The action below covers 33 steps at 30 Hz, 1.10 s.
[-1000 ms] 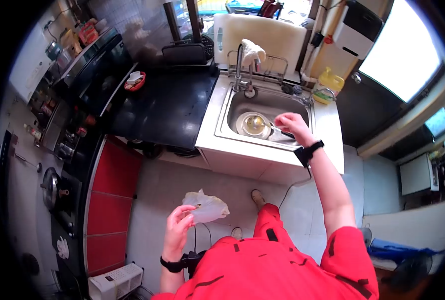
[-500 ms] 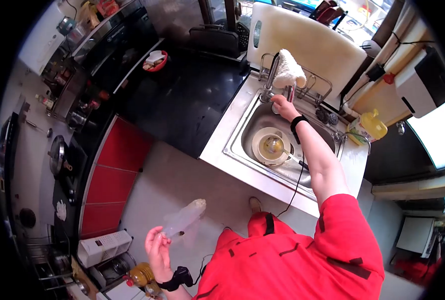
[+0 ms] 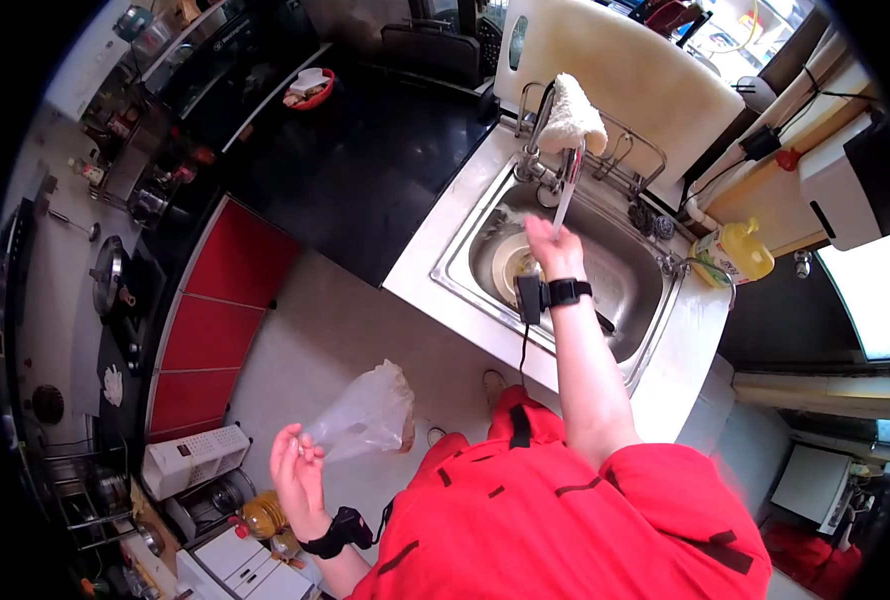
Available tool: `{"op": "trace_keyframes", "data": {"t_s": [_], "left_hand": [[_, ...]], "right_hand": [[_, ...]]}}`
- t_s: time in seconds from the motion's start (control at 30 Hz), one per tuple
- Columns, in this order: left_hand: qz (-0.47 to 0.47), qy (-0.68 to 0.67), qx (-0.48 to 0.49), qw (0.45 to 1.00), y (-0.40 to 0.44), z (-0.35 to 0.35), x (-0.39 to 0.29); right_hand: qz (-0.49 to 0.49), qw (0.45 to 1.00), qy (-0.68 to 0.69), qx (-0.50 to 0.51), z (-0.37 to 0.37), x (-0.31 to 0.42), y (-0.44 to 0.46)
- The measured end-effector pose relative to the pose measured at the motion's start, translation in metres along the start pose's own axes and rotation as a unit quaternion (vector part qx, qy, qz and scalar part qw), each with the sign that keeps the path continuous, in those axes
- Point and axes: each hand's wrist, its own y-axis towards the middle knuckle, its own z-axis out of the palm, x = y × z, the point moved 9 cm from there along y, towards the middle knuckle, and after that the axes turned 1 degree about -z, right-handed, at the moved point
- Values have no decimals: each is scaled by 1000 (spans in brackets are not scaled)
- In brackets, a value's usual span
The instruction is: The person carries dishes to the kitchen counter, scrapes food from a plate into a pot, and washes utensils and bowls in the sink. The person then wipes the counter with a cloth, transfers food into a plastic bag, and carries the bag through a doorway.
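In the head view my left hand is at the lower left, its fingertips pinched on a clear plastic bag. The bag hangs spread out over the floor. Over the sink, my right hand is held under a stream of water, its fingers stretched out and holding nothing. The stream falls from the faucet, which has a white fluffy cloth draped over it. Below my right hand sits a pale bowl in the basin, partly hidden by the hand and wrist strap.
A large cutting board leans behind the sink. To its right stands a yellow detergent bottle. A black countertop holds a red basket on the left. An oil bottle stands at the lower left.
Water now runs from the faucet. My right hand has moved from the faucet handle down under the stream and opened. The plastic bag has spread wider, still held in my left hand.
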Motion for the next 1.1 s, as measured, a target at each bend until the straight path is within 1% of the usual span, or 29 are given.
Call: {"op": "trace_keyframes", "data": {"t_s": [0.03, 0.07, 0.1, 0.13, 0.17, 0.2, 0.23, 0.27, 0.3, 0.33, 0.37, 0.43, 0.47, 0.5, 0.53, 0.57, 0.63, 0.7, 0.73, 0.77, 0.83, 0.9, 0.93, 0.97, 1.03, 1.07, 1.1], "left_hand": [[6, -7, 7, 1000, -2, 3, 0], [5, -6, 6, 1000, -4, 0, 1], [5, -9, 13, 1000, -6, -3, 2], [6, -11, 21, 1000, -8, -4, 2], [5, -11, 20, 1000, -11, -3, 1], [7, -13, 14, 1000, -13, -2, 0], [10, -15, 9, 1000, -14, -1, -1], [10, -15, 7, 1000, -15, -1, -1], [11, -15, 1, 1000, -17, -3, -2], [11, -15, -5, 1000, -17, -5, -2], [12, -15, -6, 1000, -18, -6, -2], [22, -13, -15, 1000, -17, -9, -4], [23, -13, -16, 1000, -14, -7, -3], [26, -11, -13, 1000, -14, -5, -5], [29, -9, -10, 999, -13, -3, -6], [27, -4, -15, 1000, -14, -2, -6], [36, -3, -30, 999, -16, 2, -9], [38, 7, -43, 998, -15, -1, -10], [42, 12, -56, 997, -16, -3, -10], [40, 18, -57, 997, -16, -5, -9], [33, 15, -32, 999, -16, -5, -5], [22, 19, -22, 999, -17, -5, -2], [18, 17, -13, 1000, -16, -5, -1], [14, 18, -6, 1000, -19, -8, 1], [12, 14, -4, 1000, -22, -18, 7], [8, 11, 9, 1000, -24, -23, 12], [-4, 14, 19, 1000, -26, -30, 17]], "right_hand": [[-121, 938, -316, 76, -3, 5, 33], [-59, 996, 44, 51, 18, 22, 6], [126, 916, 380, -24, 38, 21, -20], [-40, 998, 13, 44, 43, 58, -38], [-198, 907, -356, 106, 63, 78, -60], [-127, 963, -210, 111, 62, 73, -49], [-126, 963, -210, 112, 62, 73, -46], [-6, 999, 6, 38, 45, 58, -38], [115, 967, 222, -39, 41, 39, -44], [142, 969, 201, -35, 44, 34, -60], [136, 981, 128, 56, 45, 33, -58], [174, 969, 125, 125, 24, 24, -23], [111, 987, -5, 113, 16, 40, -9], [51, 985, -133, 94, 7, 54, 2], [80, 981, -166, 61, 1, 56, 12], [85, 980, -177, 20, -4, 59, 22], [99, 946, -287, 117, 11, 59, 48], [26, 918, -307, 250, 29, 67, 82], [13, 902, -300, 309, 47, 73, 71], [57, 883, -307, 350, 50, 61, 95], [16, 909, -340, 239, 54, 68, 86], [34, 881, -372, 291, 61, 81, 37], [55, 873, -423, 236, 52, 80, 31], [52, 876, -422, 229, 45, 82, 12], [14, 867, -464, 180, 28, 102, -46], [-31, 818, -485, 308, 0, 88, -14], [-151, 638, -699, 286, -22, 96, -22]]}}
